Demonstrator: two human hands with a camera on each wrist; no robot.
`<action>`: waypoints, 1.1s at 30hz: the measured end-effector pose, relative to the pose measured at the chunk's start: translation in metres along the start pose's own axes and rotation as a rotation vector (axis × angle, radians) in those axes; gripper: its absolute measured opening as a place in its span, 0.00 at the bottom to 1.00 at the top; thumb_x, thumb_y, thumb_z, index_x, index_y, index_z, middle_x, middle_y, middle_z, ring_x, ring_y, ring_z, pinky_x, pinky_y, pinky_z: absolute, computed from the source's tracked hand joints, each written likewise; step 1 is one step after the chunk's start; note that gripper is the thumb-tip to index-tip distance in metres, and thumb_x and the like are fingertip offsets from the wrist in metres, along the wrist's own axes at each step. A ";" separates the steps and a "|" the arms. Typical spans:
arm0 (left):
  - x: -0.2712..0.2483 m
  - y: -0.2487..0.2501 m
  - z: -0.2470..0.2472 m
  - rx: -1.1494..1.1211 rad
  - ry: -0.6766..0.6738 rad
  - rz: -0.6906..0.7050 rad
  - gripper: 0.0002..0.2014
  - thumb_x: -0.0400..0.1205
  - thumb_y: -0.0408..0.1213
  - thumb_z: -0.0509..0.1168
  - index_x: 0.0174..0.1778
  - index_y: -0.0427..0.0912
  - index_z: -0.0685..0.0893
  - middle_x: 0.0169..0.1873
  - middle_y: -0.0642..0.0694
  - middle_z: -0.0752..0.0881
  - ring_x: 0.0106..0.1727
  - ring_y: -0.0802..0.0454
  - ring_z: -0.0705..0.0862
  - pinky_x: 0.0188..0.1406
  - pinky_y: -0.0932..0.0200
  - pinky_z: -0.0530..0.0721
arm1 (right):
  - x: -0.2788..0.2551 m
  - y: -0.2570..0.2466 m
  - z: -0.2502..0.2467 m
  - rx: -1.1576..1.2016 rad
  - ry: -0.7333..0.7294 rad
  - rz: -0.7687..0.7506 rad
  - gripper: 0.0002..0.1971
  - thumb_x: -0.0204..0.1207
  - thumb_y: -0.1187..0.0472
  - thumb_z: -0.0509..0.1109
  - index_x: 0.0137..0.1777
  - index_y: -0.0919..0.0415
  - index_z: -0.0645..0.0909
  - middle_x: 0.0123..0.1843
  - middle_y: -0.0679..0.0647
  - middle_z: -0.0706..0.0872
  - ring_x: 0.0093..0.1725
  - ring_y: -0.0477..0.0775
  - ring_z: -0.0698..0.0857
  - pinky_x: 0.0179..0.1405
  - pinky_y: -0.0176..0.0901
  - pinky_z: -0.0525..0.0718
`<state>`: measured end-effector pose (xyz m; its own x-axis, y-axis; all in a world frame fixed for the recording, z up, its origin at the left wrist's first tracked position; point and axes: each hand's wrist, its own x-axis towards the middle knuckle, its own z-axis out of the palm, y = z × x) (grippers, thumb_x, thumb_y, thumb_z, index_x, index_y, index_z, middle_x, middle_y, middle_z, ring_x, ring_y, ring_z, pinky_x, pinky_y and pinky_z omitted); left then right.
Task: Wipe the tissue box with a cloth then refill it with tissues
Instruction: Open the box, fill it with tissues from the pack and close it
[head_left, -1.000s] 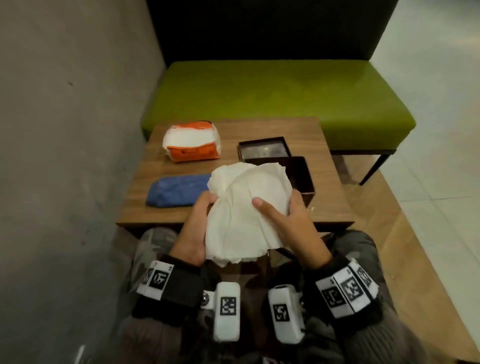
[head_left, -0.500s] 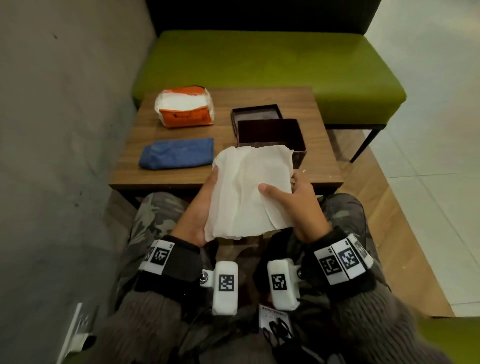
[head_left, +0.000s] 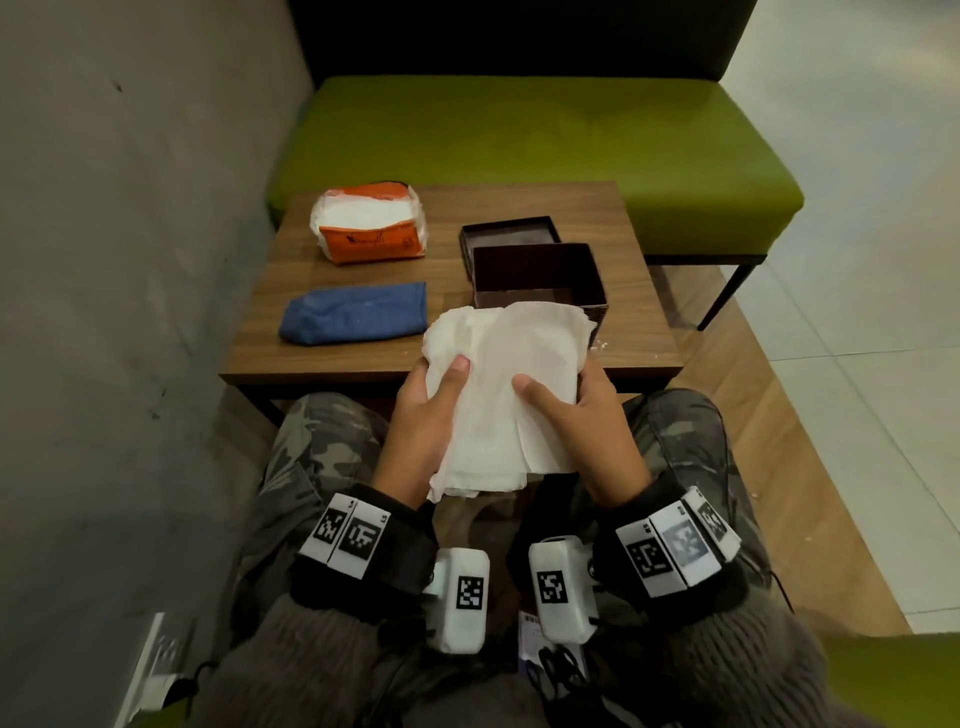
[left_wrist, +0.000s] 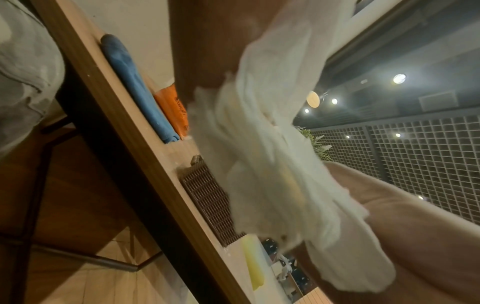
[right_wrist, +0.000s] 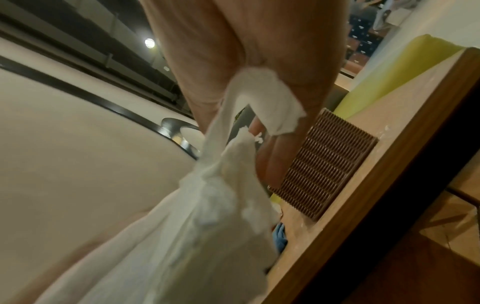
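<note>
Both hands clamp the loose white tissue stack (head_left: 506, 395) over the lap, just short of the open dark ribbed tissue box (head_left: 540, 278): left hand (head_left: 421, 426) and right hand (head_left: 587, 431) each with thumb on top, fingers underneath. Square the edges before lowering it flat into the box, else corners snag the rim. Folded blue cloth (head_left: 353, 319) lies left of the box.

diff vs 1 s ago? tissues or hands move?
The tissue stack was crumpled a second ago and is now flatter. The left hand has brought its thumb on top of it; the right hand still grips the other side. Blue cloth, orange tissue pack and open tissue box stay put on the table.
</note>
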<state>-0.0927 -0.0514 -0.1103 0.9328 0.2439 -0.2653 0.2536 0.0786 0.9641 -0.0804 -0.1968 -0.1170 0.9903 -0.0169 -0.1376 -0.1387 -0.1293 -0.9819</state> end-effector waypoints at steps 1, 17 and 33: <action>0.001 -0.001 0.000 -0.007 0.029 0.023 0.13 0.83 0.48 0.60 0.62 0.51 0.77 0.50 0.55 0.86 0.51 0.59 0.85 0.43 0.64 0.83 | 0.000 0.000 -0.001 -0.029 0.028 -0.007 0.25 0.74 0.52 0.75 0.68 0.58 0.75 0.61 0.50 0.85 0.60 0.50 0.85 0.60 0.53 0.85; 0.001 -0.009 0.009 -0.189 0.057 0.043 0.29 0.67 0.64 0.71 0.57 0.48 0.79 0.51 0.44 0.88 0.53 0.45 0.87 0.53 0.42 0.86 | -0.024 -0.045 -0.001 0.377 -0.270 0.018 0.13 0.73 0.61 0.72 0.58 0.58 0.82 0.53 0.55 0.91 0.53 0.54 0.90 0.50 0.48 0.90; -0.009 -0.002 0.003 -0.146 -0.192 -0.058 0.30 0.72 0.63 0.58 0.68 0.52 0.70 0.63 0.53 0.79 0.61 0.55 0.80 0.57 0.54 0.81 | 0.001 -0.002 0.007 -0.295 0.013 -0.045 0.29 0.72 0.52 0.77 0.70 0.59 0.73 0.61 0.49 0.82 0.59 0.48 0.81 0.52 0.38 0.78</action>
<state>-0.1012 -0.0566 -0.1099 0.9528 0.0480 -0.2998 0.2815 0.2299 0.9316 -0.0790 -0.1896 -0.1159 0.9957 -0.0165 -0.0910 -0.0897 -0.4131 -0.9063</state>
